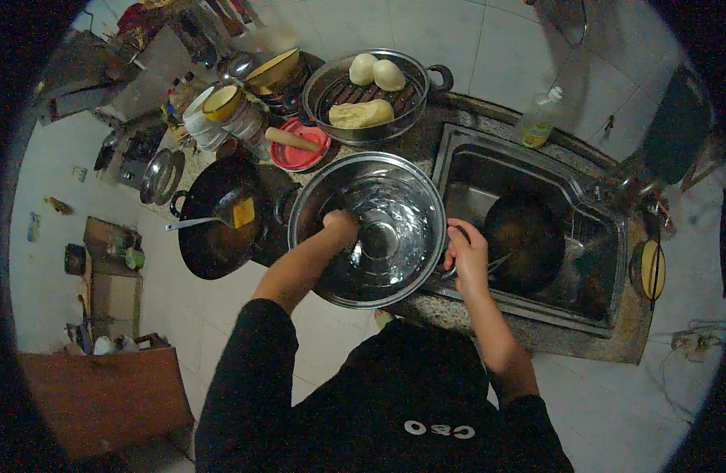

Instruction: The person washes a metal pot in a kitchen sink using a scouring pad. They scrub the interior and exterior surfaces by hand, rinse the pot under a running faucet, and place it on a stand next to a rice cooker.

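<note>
In front of me a large steel pot [392,292] is tipped so that its shiny inside faces up at me. My right hand [468,251] grips the dark loop handle [461,232] on the pot's right side. Inside the pot, against the left part of its wall, is my left hand [341,226]. Its fingers are turned away, so whether they hold anything is hidden. Behind the pot stands a steel steamer tray [425,97] holding two pale round buns [376,72] and a longer yellowish piece of dough [361,113].
A dark wok [221,254] with a spatula [200,223] stands left. A rolling pin [292,141] lies across a red plastic dish [292,162], near stacked bowls [221,103]. The steel sink [587,254] at right holds a black pan [525,242]; a bottle [539,121] stands behind it.
</note>
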The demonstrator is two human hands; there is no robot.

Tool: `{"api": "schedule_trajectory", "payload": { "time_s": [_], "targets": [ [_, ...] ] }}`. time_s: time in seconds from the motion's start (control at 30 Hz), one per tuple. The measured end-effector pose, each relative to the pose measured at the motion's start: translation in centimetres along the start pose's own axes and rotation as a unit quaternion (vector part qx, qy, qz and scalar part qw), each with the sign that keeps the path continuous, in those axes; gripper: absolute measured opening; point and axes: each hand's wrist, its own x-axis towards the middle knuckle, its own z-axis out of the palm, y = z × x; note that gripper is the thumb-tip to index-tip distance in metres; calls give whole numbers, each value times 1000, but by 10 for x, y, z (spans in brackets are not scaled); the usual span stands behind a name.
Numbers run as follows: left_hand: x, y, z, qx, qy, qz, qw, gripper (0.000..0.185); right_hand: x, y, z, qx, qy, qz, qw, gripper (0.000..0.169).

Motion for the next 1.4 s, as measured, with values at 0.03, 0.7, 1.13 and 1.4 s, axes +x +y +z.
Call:
{"api": "schedule_trajectory", "payload": {
  "time_s": [0.03,0.7,1.13,1.4],
  "targets": [
    [3,2,-3,-30,18,-15,999,24,1,3,0,-7,-4,-4,1000,18],
    [36,10,31,-83,179,-10,980,43,6,1,5,-32,-15,9,999,19],
    [3,-31,82,66,-25,198,978,43,4,2,3,-21,-25,-8,999,19],
    [-26,69,70,-8,-34,446,894,41,5,4,2,-33,0,-10,999,20]
  ]
}}
